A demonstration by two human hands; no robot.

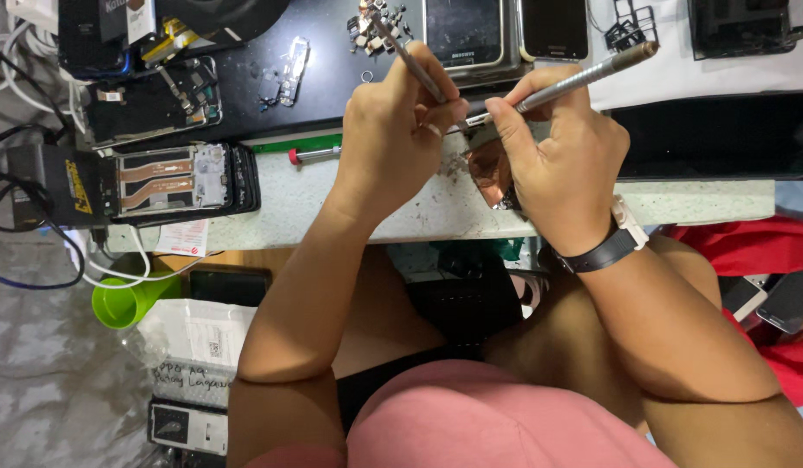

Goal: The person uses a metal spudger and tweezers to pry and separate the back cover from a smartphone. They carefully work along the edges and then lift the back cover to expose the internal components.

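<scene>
- The left hand [393, 130] grips a thin metal tool [408, 59] in a pen hold, its fingers closed around the shaft.
- The right hand [553, 160] holds a grey pen-shaped tool [592, 74] the same way, fingers clamped on it, tip angled down toward the left.
- Both tips meet over a small copper-toned phone part [488, 169] at the edge of the pale workbench [289, 204], between the two hands and partly hidden by them.
- Progress, as a judgement: the part lies opened and is under work; whether anything has been freed cannot be told.
- The part shows a shiny reddish-brown face with a metal edge; specks of debris lie beside it.
- A disassembled phone frame [172, 178] and a red-capped screwdriver [315, 154] lie to the left, apart from the hands.
</scene>
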